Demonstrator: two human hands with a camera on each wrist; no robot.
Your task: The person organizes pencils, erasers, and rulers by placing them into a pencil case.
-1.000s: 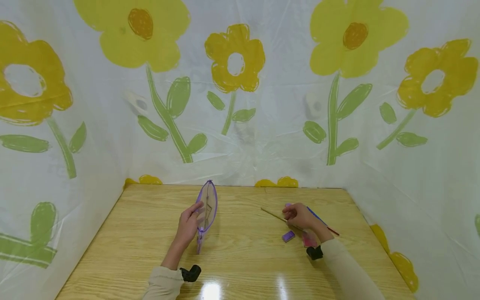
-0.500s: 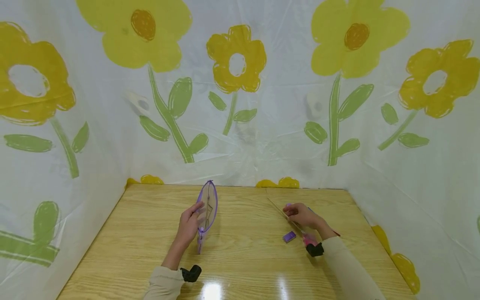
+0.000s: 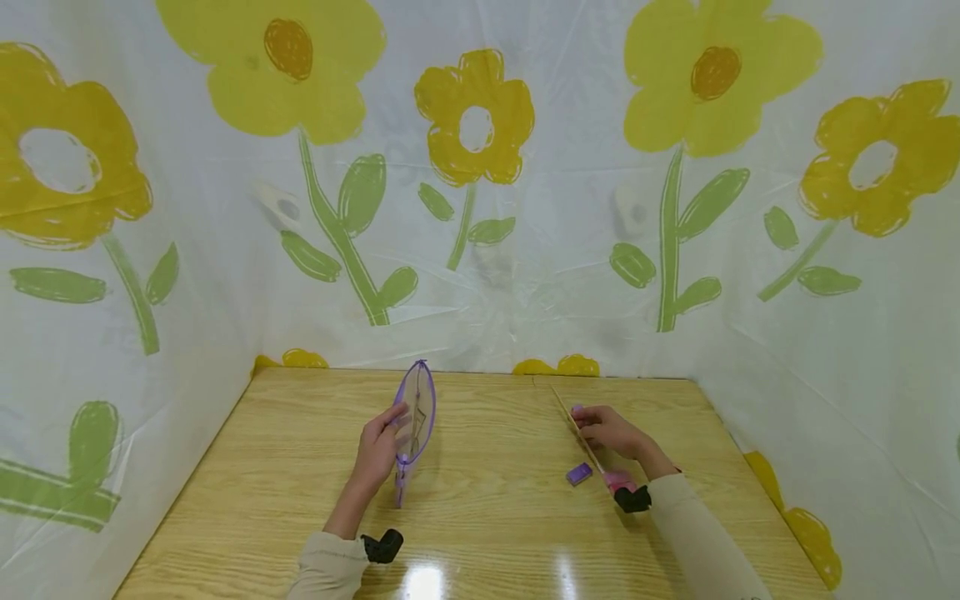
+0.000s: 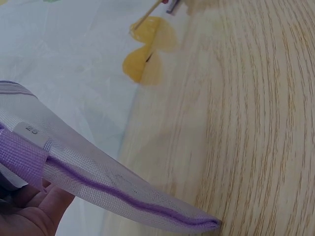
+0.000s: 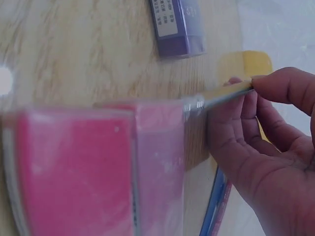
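My left hand (image 3: pixel 377 450) grips a see-through mesh pouch (image 3: pixel 416 412) with purple trim, held upright over the table at left. In the left wrist view the pouch (image 4: pixel 113 184) slants across the lower left, its purple edging running along it. Over at the right, my right hand (image 3: pixel 609 432) pinches a thin wooden stick (image 3: pixel 576 423) with a silver metal band. The right wrist view shows thumb and fingers on the stick (image 5: pixel 229 93), while its banded end meets a blurred pink block (image 5: pixel 78 172). Whether the block is joined to the stick, I cannot tell.
A purple eraser-like block (image 3: pixel 579 473) with a white label lies left of the right wrist. Something lilac (image 3: pixel 577 409) shows beside the right fingertips. Blue and red sticks (image 5: pixel 212 206) lie under the right hand. Flower-printed sheeting (image 3: pixel 480 317) walls the wooden table (image 3: pixel 480 533).
The wooden stick has swung in my right fingers, its far end moving right and away, so it stands steeper. My left hand and the mesh pouch have stayed in place.
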